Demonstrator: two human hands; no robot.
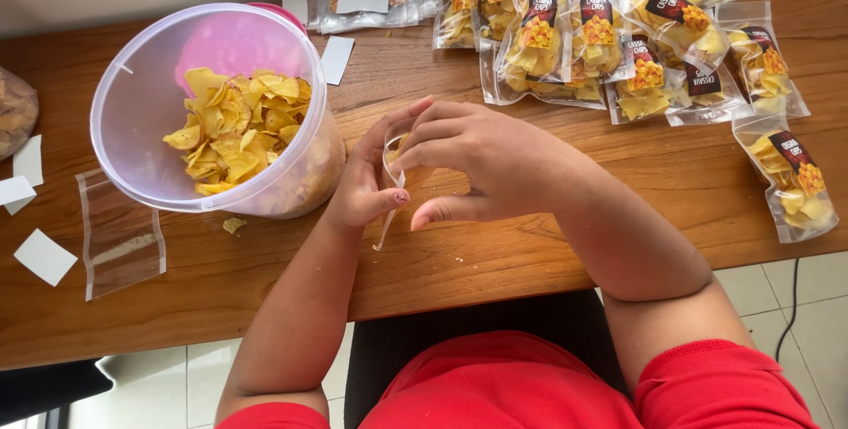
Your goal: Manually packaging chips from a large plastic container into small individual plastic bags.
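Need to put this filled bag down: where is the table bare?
Bare wood lies right of the right hand, between the packed bags and the table's near edge. Another patch sits below the tub, beside the empty bag. The top right is crowded.

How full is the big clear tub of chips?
Partly filled. The clear tub has no lid on, and the yellow chips cover only its lower side, leaving bare wall above.

Both bare forearms angle inward. The left hand (367,183) pinches with its thumb; the right hand (473,155) curls over it, fingers bent.
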